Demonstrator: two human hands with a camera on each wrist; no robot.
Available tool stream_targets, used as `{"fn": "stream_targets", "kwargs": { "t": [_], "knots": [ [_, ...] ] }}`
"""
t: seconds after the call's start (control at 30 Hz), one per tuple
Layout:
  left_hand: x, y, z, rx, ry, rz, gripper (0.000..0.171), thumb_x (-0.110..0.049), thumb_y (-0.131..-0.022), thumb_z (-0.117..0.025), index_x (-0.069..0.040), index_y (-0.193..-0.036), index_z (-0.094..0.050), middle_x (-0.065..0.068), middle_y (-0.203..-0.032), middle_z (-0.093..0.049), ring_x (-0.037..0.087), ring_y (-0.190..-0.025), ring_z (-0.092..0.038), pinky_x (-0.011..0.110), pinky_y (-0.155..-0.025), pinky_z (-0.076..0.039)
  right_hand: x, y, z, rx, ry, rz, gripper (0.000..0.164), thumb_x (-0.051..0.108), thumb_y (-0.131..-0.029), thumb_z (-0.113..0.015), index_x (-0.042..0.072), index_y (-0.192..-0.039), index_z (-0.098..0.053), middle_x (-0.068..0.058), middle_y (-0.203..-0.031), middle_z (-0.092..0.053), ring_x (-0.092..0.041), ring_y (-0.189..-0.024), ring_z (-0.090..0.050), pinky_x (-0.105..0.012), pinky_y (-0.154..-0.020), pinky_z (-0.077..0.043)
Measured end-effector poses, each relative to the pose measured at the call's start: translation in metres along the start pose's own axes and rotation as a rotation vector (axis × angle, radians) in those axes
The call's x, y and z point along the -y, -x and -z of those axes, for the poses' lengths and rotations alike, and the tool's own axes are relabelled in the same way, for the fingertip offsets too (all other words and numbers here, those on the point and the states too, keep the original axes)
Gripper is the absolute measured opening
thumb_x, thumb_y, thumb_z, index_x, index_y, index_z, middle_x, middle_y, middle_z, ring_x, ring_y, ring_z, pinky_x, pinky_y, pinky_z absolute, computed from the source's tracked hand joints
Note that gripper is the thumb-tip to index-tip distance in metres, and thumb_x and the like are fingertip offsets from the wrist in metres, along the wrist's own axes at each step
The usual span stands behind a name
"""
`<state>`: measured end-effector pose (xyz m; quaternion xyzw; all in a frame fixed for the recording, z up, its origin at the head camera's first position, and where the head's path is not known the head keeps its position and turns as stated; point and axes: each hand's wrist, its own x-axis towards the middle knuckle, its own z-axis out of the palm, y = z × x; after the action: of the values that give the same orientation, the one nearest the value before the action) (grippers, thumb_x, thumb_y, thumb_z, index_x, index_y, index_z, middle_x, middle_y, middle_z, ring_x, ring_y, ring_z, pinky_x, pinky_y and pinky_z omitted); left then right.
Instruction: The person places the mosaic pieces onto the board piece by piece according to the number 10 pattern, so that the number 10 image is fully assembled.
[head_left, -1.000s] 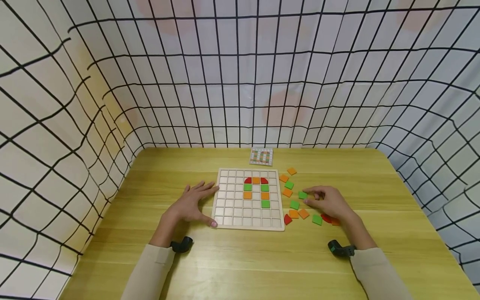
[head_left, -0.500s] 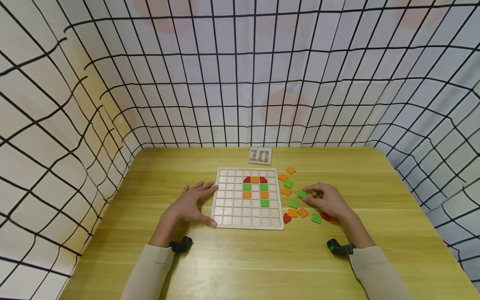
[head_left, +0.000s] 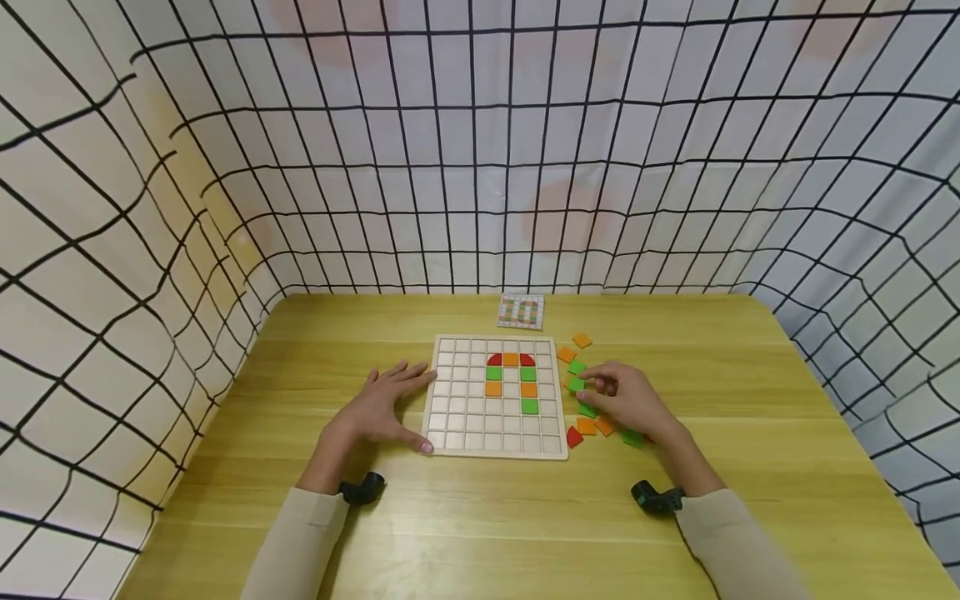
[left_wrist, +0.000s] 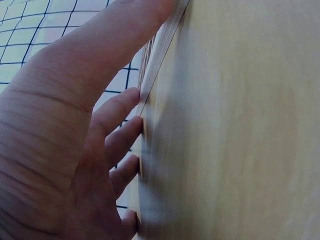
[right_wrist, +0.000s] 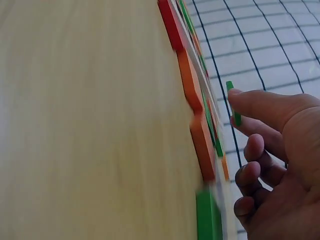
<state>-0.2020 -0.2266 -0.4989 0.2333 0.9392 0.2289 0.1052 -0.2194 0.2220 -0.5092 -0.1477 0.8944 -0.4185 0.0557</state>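
Note:
My right hand (head_left: 628, 402) pinches a green square tile (right_wrist: 234, 104) between thumb and forefinger, lifted above the table beside the board's right edge. The other fingers of that hand are curled in. My left hand (head_left: 381, 406) is spread, its thumb and forefinger touching the left edge of the pale wooden grid board (head_left: 459, 423). In the left wrist view, the thumb (left_wrist: 125, 30) lies at the board's edge. On the board, red rounded corner pieces, an orange tile (head_left: 510, 359) between them, and green and orange squares form an arch.
Loose orange, green and red pieces lie right of the board, including a red quarter-round piece (head_left: 574, 437) and an orange tile (head_left: 582, 340). A small pattern card (head_left: 521, 311) lies behind the board. Black-gridded white sheeting (head_left: 570, 225) surrounds the wooden table (head_left: 480, 525).
My right hand has lifted the green tile off the table and carried it left toward the board. The left hand stays at the board's edge.

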Motion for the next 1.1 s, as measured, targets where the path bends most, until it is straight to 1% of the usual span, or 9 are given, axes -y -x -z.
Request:
{"fn": "stream_targets", "kwargs": {
  "t": [0.1, 0.33, 0.47, 0.57, 0.73, 0.87, 1.0, 1.1],
  "knots": [
    [-0.001, 0.0, -0.001, 0.007, 0.005, 0.002, 0.122, -0.071, -0.06, -0.089, -0.027, -0.161, -0.037, 0.002, -0.171, -0.026, 0.038, -0.16, -0.014, 0.074, -0.123, -0.002, 0.008, -0.004, -0.009, 0.018, -0.04, 0.009, 0.033, 0.027, -0.093, -0.079, 0.009, -0.121, -0.074, -0.004, -0.088, -0.055, -0.018, -0.076, -0.046, -0.025, -0.063, -0.039],
    [-0.001, 0.0, -0.003, 0.003, 0.006, 0.0, 0.123, -0.072, -0.059, -0.089, -0.027, -0.161, -0.038, 0.002, -0.171, -0.027, 0.038, -0.16, -0.015, 0.074, -0.122, -0.002, 0.024, -0.01, -0.027, 0.042, -0.06, 0.046, 0.029, 0.025, -0.092, -0.08, 0.012, -0.118, -0.076, -0.003, -0.087, -0.053, -0.017, -0.077, -0.046, -0.025, -0.066, -0.039],
    [0.0, -0.001, -0.003, 0.004, 0.006, 0.002, 0.123, -0.073, -0.059, -0.089, -0.028, -0.161, -0.037, 0.001, -0.171, -0.026, 0.037, -0.16, -0.014, 0.073, -0.123, 0.0, 0.034, -0.014, -0.037, 0.062, -0.086, 0.062, 0.03, 0.024, -0.092, -0.08, 0.011, -0.119, -0.076, -0.004, -0.086, -0.054, -0.018, -0.077, -0.047, -0.025, -0.066, -0.038],
    [0.002, -0.001, -0.003, 0.003, -0.002, 0.004, 0.123, -0.074, -0.059, -0.088, -0.029, -0.161, -0.037, 0.0, -0.172, -0.026, 0.036, -0.161, -0.013, 0.073, -0.123, -0.001, 0.041, -0.018, -0.045, 0.069, -0.071, 0.093, 0.031, 0.025, -0.092, -0.08, 0.013, -0.119, -0.077, -0.003, -0.086, -0.055, -0.018, -0.076, -0.047, -0.026, -0.065, -0.037],
    [0.003, -0.002, -0.002, 0.001, -0.002, 0.007, 0.124, -0.075, -0.058, -0.088, -0.029, -0.161, -0.037, -0.001, -0.172, -0.026, 0.036, -0.161, -0.013, 0.072, -0.123, 0.0, 0.049, -0.024, -0.061, 0.074, -0.034, 0.143, 0.028, 0.027, -0.091, -0.081, 0.018, -0.117, -0.078, -0.002, -0.087, -0.056, -0.016, -0.074, -0.047, -0.025, -0.065, -0.039],
    [0.003, -0.002, -0.002, -0.002, 0.002, 0.004, 0.123, -0.075, -0.058, -0.088, -0.028, -0.161, -0.038, 0.0, -0.171, -0.026, 0.036, -0.161, -0.014, 0.073, -0.123, -0.001, 0.055, -0.027, -0.072, 0.08, -0.045, 0.158, 0.027, 0.026, -0.09, -0.082, 0.021, -0.116, -0.079, 0.0, -0.084, -0.057, -0.015, -0.072, -0.046, -0.026, -0.065, -0.038],
    [0.003, -0.001, -0.002, -0.005, -0.004, 0.0, 0.123, -0.074, -0.059, -0.088, -0.028, -0.161, -0.038, 0.0, -0.171, -0.027, 0.037, -0.16, -0.014, 0.073, -0.123, -0.002, 0.061, -0.028, -0.081, 0.082, -0.02, 0.171, 0.027, 0.028, -0.09, -0.082, 0.022, -0.117, -0.079, 0.001, -0.081, -0.057, -0.014, -0.072, -0.047, -0.026, -0.065, -0.039],
    [0.002, -0.001, -0.002, -0.003, -0.006, 0.002, 0.123, -0.074, -0.059, -0.088, -0.028, -0.161, -0.038, 0.0, -0.171, -0.026, 0.037, -0.16, -0.014, 0.073, -0.123, -0.002, 0.065, -0.028, -0.086, 0.083, -0.005, 0.161, 0.026, 0.029, -0.09, -0.082, 0.022, -0.115, -0.079, 0.001, -0.081, -0.056, -0.014, -0.074, -0.048, -0.026, -0.066, -0.04]
  ]
}}
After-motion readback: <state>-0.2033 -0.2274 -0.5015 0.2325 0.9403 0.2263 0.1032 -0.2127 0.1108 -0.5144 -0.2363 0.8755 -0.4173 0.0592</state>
